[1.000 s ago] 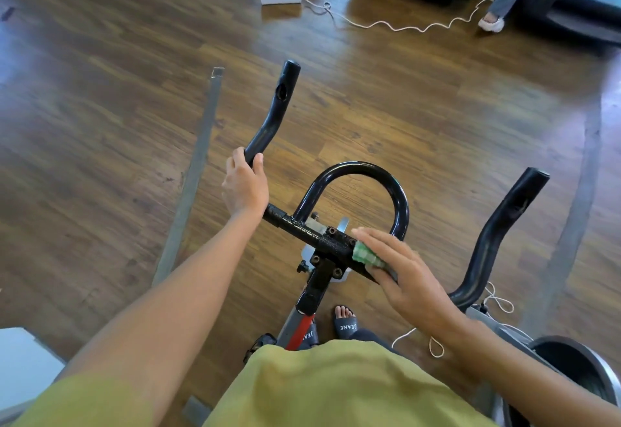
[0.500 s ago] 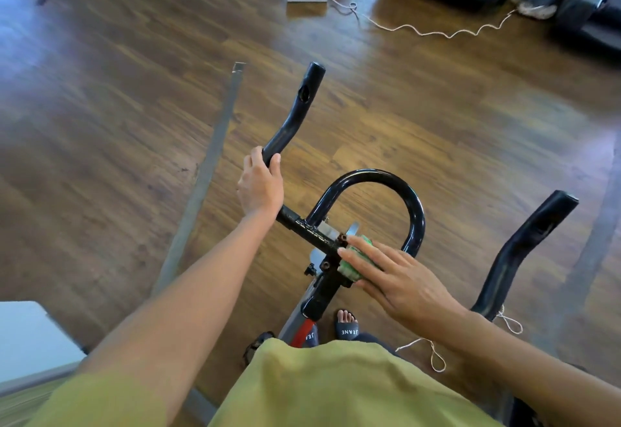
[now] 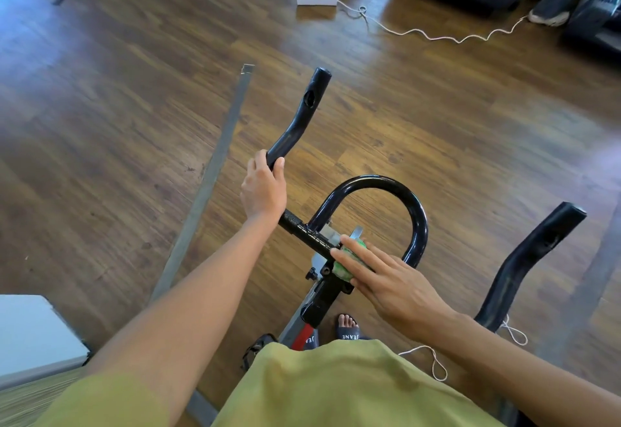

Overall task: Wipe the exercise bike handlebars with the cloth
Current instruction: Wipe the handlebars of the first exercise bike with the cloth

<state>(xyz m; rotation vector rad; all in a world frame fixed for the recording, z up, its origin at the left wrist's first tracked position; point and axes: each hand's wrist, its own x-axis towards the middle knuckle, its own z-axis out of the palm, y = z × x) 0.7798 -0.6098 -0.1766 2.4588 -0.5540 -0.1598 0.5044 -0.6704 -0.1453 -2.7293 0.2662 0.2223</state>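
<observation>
Two hands: both are on the handlebars, one bracing and one working.
Left hand: fingers and thumb are curled round the base of the left horn, where it bends up from the crossbar. Judged purpose: to steady the bar against the push of the wipe.
Right hand: fingers are straight and close together, laid flat on top of the cloth. It presses and does not pinch. A flat hand spreads the pressure along the tube, which suits rubbing.
Cloth: a small green wad, mostly hidden under the right fingers. It is pressed onto the crossbar right at the stem clamp, by the foot of the centre loop.
Step in hand (judged): wiping the middle of the crossbar, around the clamp.
Progress: cannot tell which parts are already clean. The right horn stands well apart from both hands.
Next move calls for (judged): sliding the cloth along the tube, with the fingers wrapped round it to reach the underside.
Risk: the cloth is held by pressure alone. It may slip off the round tube or snag on the clamp bolts.
Surroundings: a wooden floor, with a white cord lying far ahead.
</observation>
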